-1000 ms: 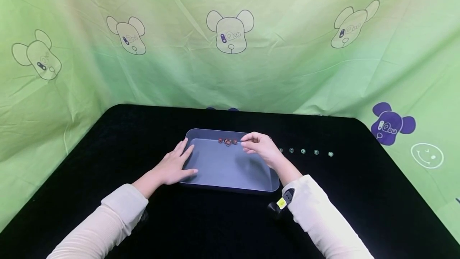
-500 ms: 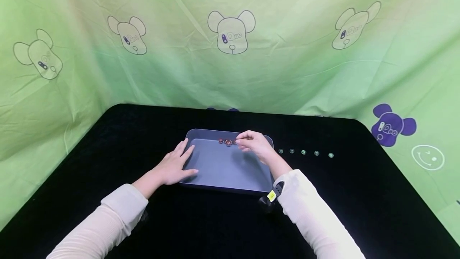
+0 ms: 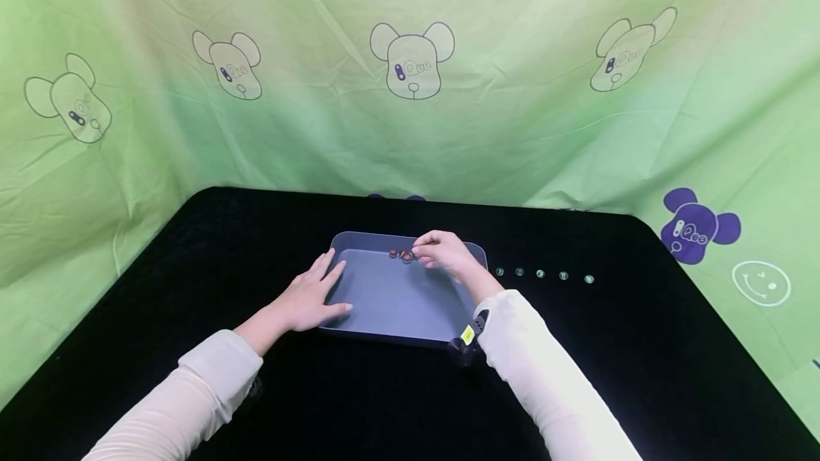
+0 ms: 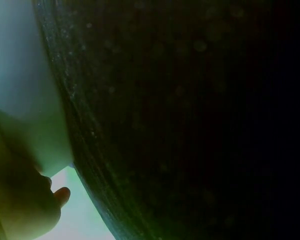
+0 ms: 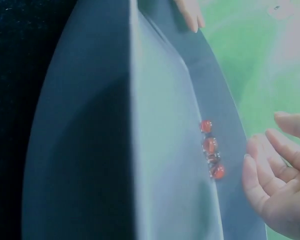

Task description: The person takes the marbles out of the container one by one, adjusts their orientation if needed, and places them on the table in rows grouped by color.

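A shallow grey tray (image 3: 397, 297) lies on the black table. Small red glassy balls (image 5: 210, 144), like marbles or beads, sit in a short line along its far inner edge. In the head view, the red balls (image 3: 406, 256) are partly hidden by my right hand (image 3: 442, 253), which hovers over the tray's far right part. The right wrist view has this hand (image 5: 277, 175) beside the balls, thumb and fingertips apart, nothing visible between them. My left hand (image 3: 307, 297) rests with spread fingers on the tray's left rim; the left wrist view shows that hand (image 4: 25, 200) dimly.
Several small greenish round glassy pieces (image 3: 541, 273) lie in a row on the black cloth (image 3: 615, 347), right of the tray. Behind the table hangs a green curtain (image 3: 410, 155) printed with bear heads.
My right hand has moved left over the tray to the red balls, covering the rightmost ones in the head view. The left hand has stayed on the rim.
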`<state>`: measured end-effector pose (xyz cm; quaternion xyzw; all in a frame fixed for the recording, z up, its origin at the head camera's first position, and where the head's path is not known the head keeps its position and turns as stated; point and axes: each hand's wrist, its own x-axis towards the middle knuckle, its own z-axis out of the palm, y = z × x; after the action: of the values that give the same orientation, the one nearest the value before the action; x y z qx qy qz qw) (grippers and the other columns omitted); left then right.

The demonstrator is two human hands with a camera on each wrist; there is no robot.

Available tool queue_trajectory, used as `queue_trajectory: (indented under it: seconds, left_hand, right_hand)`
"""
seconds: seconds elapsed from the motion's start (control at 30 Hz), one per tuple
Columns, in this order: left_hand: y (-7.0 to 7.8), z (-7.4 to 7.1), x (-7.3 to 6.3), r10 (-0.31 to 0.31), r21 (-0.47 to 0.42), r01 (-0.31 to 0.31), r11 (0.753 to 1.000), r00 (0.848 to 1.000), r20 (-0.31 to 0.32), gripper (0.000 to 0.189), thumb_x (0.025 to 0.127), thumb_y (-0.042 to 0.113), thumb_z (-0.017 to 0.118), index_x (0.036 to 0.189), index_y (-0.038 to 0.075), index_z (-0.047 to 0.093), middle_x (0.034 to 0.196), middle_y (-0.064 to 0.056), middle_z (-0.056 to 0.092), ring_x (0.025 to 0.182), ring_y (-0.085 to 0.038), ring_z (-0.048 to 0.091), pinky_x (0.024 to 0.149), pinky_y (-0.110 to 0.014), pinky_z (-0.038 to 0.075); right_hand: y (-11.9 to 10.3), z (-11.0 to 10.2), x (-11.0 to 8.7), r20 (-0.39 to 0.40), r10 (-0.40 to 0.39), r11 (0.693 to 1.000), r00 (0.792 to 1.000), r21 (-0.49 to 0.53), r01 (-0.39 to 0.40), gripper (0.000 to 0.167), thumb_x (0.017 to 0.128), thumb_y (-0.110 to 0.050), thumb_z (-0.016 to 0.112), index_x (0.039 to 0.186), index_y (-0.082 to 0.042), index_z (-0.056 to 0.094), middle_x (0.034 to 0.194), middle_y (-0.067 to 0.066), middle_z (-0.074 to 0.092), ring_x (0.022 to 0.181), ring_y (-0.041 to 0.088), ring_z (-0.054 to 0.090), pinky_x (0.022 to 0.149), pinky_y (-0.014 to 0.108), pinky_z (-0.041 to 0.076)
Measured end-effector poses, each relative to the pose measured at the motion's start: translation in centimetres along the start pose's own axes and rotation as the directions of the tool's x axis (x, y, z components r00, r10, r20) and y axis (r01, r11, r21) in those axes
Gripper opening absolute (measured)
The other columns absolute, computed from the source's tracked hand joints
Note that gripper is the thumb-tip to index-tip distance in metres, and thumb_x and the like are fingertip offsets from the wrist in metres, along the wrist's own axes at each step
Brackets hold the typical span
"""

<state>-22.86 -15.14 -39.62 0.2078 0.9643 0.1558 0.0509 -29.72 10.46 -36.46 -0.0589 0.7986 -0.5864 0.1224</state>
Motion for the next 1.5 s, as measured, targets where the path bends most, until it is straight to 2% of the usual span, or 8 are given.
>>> queue_trajectory:
  seconds: [0.2, 0.37, 0.63, 0.87, 1.03, 1.33, 1.4, 1.5]
  left_hand:
    - [-0.1, 0.1, 0.0, 0.003, -0.008, -0.003, 1.000, 1.000, -0.003, 0.078, 0.081, 0.052, 0.048, 0.138, 0.008, 0.018, 0.143, -0.012, -0.003, 0.129, -0.028, 0.001, 0.094, -0.051, 0.018]
    - [-0.1, 0.1, 0.1, 0.002, -0.012, -0.002, 1.000, 1.000, -0.006, 0.078, 0.081, 0.051, 0.048, 0.138, 0.008, 0.018, 0.143, -0.012, -0.003, 0.129, -0.028, 0.001, 0.094, -0.051, 0.018]
    - [-0.2, 0.1, 0.0, -0.004, -0.010, 0.004, 1.000, 1.000, -0.006, 0.079, 0.081, 0.053, 0.048, 0.138, 0.008, 0.018, 0.143, -0.011, -0.003, 0.129, -0.028, 0.000, 0.094, -0.052, 0.018]
    - [-0.1, 0.0, -0.1, 0.000, -0.016, 0.000, 1.000, 1.000, -0.010, 0.079, 0.081, 0.052, 0.048, 0.138, 0.007, 0.019, 0.143, -0.012, -0.002, 0.129, -0.028, 0.001, 0.094, -0.052, 0.018]
    - [-0.1, 0.1, 0.0, 0.017, -0.015, -0.018, 1.000, 1.000, -0.024, 0.079, 0.080, 0.054, 0.047, 0.137, 0.004, 0.022, 0.143, -0.014, 0.001, 0.129, -0.029, 0.004, 0.093, -0.053, 0.019]
    - [-0.1, 0.1, 0.1, -0.003, -0.003, 0.003, 1.000, 1.000, -0.010, 0.078, 0.081, 0.051, 0.049, 0.138, 0.008, 0.018, 0.143, -0.012, -0.002, 0.129, -0.028, 0.002, 0.094, -0.052, 0.019]
    - [-0.1, 0.1, 0.1, -0.009, -0.005, 0.008, 1.000, 1.000, -0.006, 0.078, 0.081, 0.051, 0.049, 0.138, 0.008, 0.018, 0.144, -0.011, -0.003, 0.129, -0.027, 0.001, 0.094, -0.052, 0.019]
    - [-0.1, 0.1, 0.1, -0.009, -0.012, 0.009, 1.000, 1.000, -0.003, 0.078, 0.081, 0.051, 0.049, 0.138, 0.008, 0.018, 0.144, -0.011, -0.002, 0.129, -0.027, 0.001, 0.094, -0.052, 0.019]
  right_hand:
    - [0.1, 0.4, 0.5, 0.001, 0.016, 0.999, 1.000, -0.028, -0.016, 0.019, 0.079, -0.004, 0.059, 0.094, 0.008, 0.057, 0.086, 0.017, 0.062, 0.080, 0.030, 0.059, 0.060, 0.025, 0.046]
    - [0.2, 0.5, 1.0, 0.002, 0.034, 0.997, 0.999, -0.073, -0.034, 0.018, 0.080, -0.003, 0.058, 0.094, 0.008, 0.057, 0.081, 0.011, 0.062, 0.074, 0.026, 0.059, 0.064, 0.029, 0.047]
    - [0.5, 0.5, 1.9, 0.021, 0.056, 0.983, 0.998, -0.177, -0.051, 0.020, 0.079, -0.002, 0.059, 0.097, 0.008, 0.057, 0.083, 0.016, 0.061, 0.067, 0.018, 0.057, 0.062, 0.032, 0.046]
    - [2.8, 0.2, 4.2, 0.080, -0.005, 0.986, 0.997, -0.164, 0.018, 0.011, 0.074, -0.005, 0.065, 0.085, -0.003, 0.061, 0.069, 0.006, 0.059, 0.054, 0.012, 0.053, 0.049, 0.026, 0.043]
    - [1.4, 0.7, 3.5, 0.050, 0.084, 0.966, 0.995, -0.249, -0.070, 0.015, 0.076, 0.000, 0.061, 0.091, 0.000, 0.060, 0.077, 0.010, 0.063, 0.057, 0.014, 0.054, 0.053, 0.029, 0.044]
    - [9.9, -0.7, 11.0, 0.159, -0.021, 0.946, 0.987, -0.315, 0.071, 0.010, 0.072, -0.010, 0.067, 0.081, -0.011, 0.063, 0.070, 0.006, 0.061, 0.056, 0.019, 0.056, 0.048, 0.032, 0.043]
    - [10.3, -0.6, 11.3, 0.164, -0.032, 0.937, 0.986, -0.337, 0.086, 0.010, 0.074, -0.009, 0.064, 0.083, -0.010, 0.063, 0.071, 0.006, 0.062, 0.058, 0.020, 0.057, 0.049, 0.032, 0.043]
    - [8.5, -0.2, 9.8, 0.166, -0.018, 0.938, 0.986, -0.339, 0.074, 0.010, 0.073, -0.009, 0.066, 0.082, -0.010, 0.063, 0.071, 0.006, 0.061, 0.059, 0.019, 0.056, 0.050, 0.031, 0.043]
